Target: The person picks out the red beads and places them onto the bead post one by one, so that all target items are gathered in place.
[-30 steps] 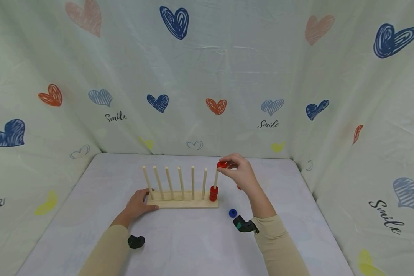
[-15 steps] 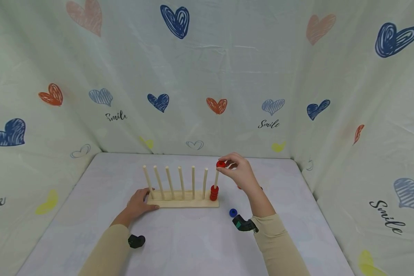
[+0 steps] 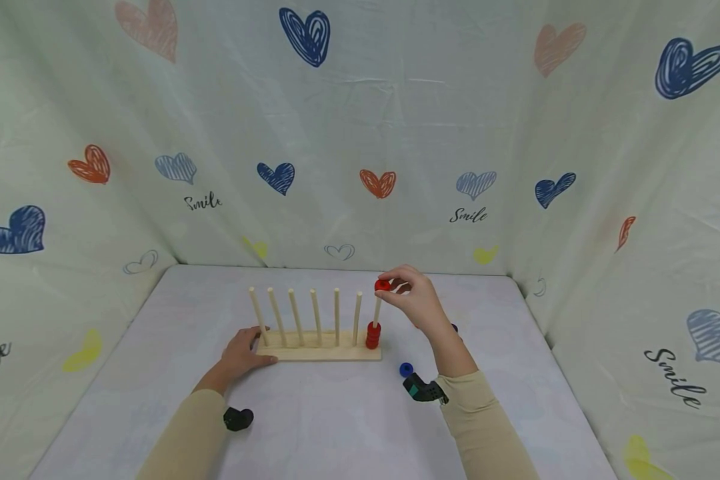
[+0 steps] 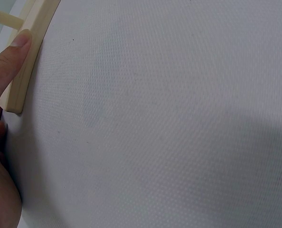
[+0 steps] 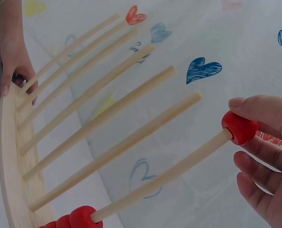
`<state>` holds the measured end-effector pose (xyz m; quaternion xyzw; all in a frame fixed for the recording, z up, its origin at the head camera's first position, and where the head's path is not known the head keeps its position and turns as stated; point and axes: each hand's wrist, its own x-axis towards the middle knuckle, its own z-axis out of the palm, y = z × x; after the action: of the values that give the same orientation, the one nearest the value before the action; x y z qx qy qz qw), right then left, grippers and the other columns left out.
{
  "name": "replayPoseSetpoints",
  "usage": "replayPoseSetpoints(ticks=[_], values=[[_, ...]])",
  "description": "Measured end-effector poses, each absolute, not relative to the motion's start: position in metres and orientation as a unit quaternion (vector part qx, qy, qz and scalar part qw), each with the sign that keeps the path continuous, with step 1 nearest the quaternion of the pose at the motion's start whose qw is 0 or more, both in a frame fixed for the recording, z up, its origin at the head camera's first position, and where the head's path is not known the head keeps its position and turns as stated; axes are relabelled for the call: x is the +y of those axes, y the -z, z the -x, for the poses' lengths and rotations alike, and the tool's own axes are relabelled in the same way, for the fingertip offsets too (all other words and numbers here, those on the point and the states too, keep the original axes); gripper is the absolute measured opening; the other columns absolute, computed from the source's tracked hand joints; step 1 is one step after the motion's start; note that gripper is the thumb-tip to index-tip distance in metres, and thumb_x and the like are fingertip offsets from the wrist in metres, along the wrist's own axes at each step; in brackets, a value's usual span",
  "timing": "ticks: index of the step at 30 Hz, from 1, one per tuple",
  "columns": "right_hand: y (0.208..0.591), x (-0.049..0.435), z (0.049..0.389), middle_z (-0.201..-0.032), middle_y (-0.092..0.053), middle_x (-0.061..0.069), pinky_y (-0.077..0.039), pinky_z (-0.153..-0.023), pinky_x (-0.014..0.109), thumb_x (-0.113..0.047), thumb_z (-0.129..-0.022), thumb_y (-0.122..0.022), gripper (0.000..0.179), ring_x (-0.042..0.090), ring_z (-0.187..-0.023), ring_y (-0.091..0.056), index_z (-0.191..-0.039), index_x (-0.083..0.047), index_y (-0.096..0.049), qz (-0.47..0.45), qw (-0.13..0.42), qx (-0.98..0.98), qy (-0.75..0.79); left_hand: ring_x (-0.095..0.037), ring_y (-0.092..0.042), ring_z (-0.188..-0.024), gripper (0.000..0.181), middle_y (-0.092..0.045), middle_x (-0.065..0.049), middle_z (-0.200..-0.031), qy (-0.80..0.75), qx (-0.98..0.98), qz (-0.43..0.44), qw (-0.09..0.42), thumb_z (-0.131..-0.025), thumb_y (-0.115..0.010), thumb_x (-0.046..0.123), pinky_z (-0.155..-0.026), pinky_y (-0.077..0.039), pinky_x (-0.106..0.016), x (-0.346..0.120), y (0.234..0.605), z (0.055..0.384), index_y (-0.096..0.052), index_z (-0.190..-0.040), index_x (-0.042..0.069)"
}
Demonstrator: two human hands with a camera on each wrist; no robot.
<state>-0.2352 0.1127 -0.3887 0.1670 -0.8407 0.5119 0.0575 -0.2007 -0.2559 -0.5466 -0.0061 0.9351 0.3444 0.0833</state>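
Note:
A wooden rack (image 3: 330, 355) with a row of several upright pegs stands on the table. Its left end is gripped by my left hand (image 3: 242, 353), the thumb (image 4: 18, 47) along the front edge in the left wrist view. Between thumb and fingers my right hand (image 3: 419, 298) pinches a red bead (image 5: 239, 128) at the top of the rightmost peg (image 5: 169, 175); the peg's tip is hidden inside it. Several red beads (image 3: 373, 335) are stacked at the foot of that same peg. The other pegs carry nothing.
A blue bead (image 3: 406, 369) lies on the table right of the rack, near the black wrist camera (image 3: 423, 388). A dark bead (image 3: 454, 327) shows partly behind the right forearm. A curtain (image 3: 408, 133) with printed hearts surrounds the table (image 3: 312, 427).
My right hand has shifted very slightly left with the red bead, which stays at the peg's top. The left hand keeps its grip on the rack.

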Motion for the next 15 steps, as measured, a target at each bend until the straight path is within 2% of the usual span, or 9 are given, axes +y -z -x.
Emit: replayPoseSetpoints(ticks=[15], values=[[0.3902, 0.1109, 0.2356, -0.102, -0.064, 0.002, -0.052, -0.082, 0.033, -0.012, -0.083, -0.079, 0.026, 0.021, -0.093, -0.06, -0.108, -0.005, -0.071, -0.166, 0.038, -0.846, -0.505, -0.045, -0.043, -0.121, 0.083, -0.045, -0.03, -0.132, -0.339, 0.938, 0.001, 0.077, -0.076, -0.084, 0.034, -0.1, -0.034, -0.061, -0.2583, 0.5515, 0.2025, -0.044, -0.138, -0.005]])
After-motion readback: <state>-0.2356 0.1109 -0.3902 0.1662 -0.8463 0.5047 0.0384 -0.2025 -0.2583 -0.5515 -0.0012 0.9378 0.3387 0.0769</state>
